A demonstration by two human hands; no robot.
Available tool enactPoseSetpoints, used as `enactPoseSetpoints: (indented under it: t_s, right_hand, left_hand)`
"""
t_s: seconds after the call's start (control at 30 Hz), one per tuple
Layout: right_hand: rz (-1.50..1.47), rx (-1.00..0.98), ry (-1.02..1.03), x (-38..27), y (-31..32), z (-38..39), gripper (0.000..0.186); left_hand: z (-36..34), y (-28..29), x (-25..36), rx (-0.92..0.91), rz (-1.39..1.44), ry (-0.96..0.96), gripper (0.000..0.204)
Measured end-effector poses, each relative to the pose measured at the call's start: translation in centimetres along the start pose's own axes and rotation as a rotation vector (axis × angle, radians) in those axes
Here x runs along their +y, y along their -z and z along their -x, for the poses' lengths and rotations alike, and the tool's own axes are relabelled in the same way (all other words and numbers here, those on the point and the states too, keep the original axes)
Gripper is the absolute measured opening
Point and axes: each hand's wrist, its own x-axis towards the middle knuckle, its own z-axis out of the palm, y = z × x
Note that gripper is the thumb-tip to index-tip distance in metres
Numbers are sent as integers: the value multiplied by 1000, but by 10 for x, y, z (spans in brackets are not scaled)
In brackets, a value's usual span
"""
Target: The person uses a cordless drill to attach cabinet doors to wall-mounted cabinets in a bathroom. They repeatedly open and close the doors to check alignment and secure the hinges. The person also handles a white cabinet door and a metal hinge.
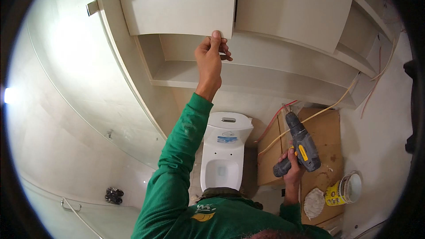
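Note:
My left hand (211,55) is raised to the lower edge of a pale cabinet door (181,4), near its right corner. The thumb presses on the door's front face and the fingers curl behind the edge, so that edge is pinched. Low on the right, my right hand (291,168) is wrapped round the handle of a grey and yellow cordless drill (304,148). The drill's chuck points up and away. A second pale door (292,9) hangs just right of the first, and an open shelf (186,71) runs beneath both.
A white toilet (223,150) stands below the cabinet. Right of it are cardboard boxes (325,137), a yellow cable (325,109), a white cloth (314,203) and a yellow-labelled bucket (343,190). A glass panel (75,48) rises at left; dark shoes (114,195) lie beyond.

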Motion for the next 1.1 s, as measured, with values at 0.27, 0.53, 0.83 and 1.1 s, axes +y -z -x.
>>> enactPoseSetpoints:
  t_s: [0.27,0.53,0.83,1.1]
  right_hand:
    - [22,50,-103,10,0,19,30]
    - [56,12,-91,20,-1,19,27]
    - [93,37,-150,16,-6,26,29]
    - [55,40,-256,21,-6,33,30]
  left_hand:
    - [-8,-2,-10,-17,-5,-34,41]
    - [-13,-2,-19,-14,-4,-11,39]
    - [-6,-4,-34,-9,22,32,37]
    - [14,-1,-48,-8,31,127,31]
